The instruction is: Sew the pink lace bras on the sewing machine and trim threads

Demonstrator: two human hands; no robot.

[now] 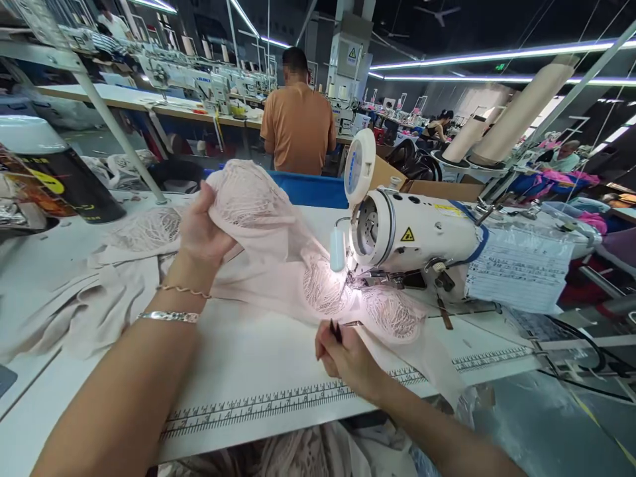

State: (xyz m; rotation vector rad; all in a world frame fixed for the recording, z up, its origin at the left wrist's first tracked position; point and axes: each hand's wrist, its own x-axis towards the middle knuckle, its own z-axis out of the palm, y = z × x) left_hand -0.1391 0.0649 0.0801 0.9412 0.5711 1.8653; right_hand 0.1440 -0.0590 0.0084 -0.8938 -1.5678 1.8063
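My left hand (205, 228) is closed on a pale pink lace bra (251, 199) and lifts one cup above the white table. Other cups of the pink lace fabric (325, 285) lie under the lit needle area of a white sewing machine (412, 225). In front of the needle, my right hand (348, 358) is closed around a small dark tool (336, 331), perhaps tweezers, just above the table near the fabric's edge. More pink lace pieces (144, 232) lie beyond and left of my left forearm.
A measuring tape strip (258, 405) runs along the table's front edge. At the left stands a dark spray can (64, 175). A handwritten sheet (519, 268) hangs by the machine, with thread cones (527, 112) behind. A person in orange (298, 126) sits ahead, back turned.
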